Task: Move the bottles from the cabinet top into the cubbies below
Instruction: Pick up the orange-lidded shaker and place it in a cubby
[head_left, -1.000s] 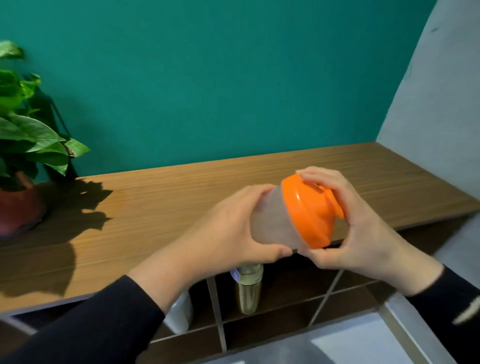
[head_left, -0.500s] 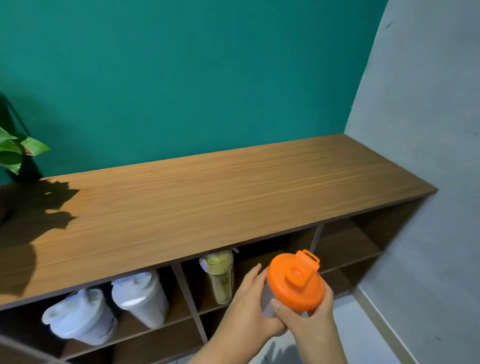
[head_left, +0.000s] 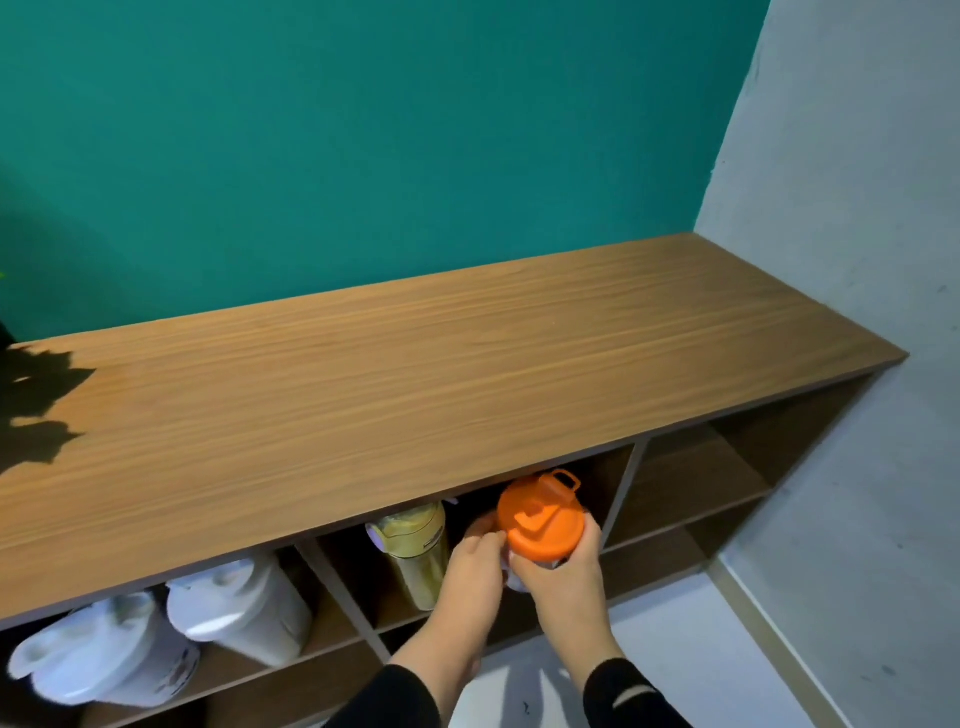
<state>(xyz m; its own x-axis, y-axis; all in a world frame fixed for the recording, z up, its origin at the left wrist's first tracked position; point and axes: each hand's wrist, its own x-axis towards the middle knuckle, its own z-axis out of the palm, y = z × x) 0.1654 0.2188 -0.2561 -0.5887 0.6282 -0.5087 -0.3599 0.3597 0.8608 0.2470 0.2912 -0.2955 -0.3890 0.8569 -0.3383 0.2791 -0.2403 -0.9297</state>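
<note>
1. Both hands, left (head_left: 470, 569) and right (head_left: 563, 577), gripped the orange-lidded bottle (head_left: 540, 519) at the middle cubby's (head_left: 597, 478) mouth.
2. A gold bottle (head_left: 415, 553) stood just left of it.
3. Two white shakers (head_left: 239, 608) sat in the left cubby.

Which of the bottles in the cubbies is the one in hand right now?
The orange-lidded bottle, gripped by both the left hand and right hand. The gold bottle and two white bottles stand untouched.

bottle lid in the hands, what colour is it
Orange lid, on the bottle held by both hands; seen in the head view.
</note>
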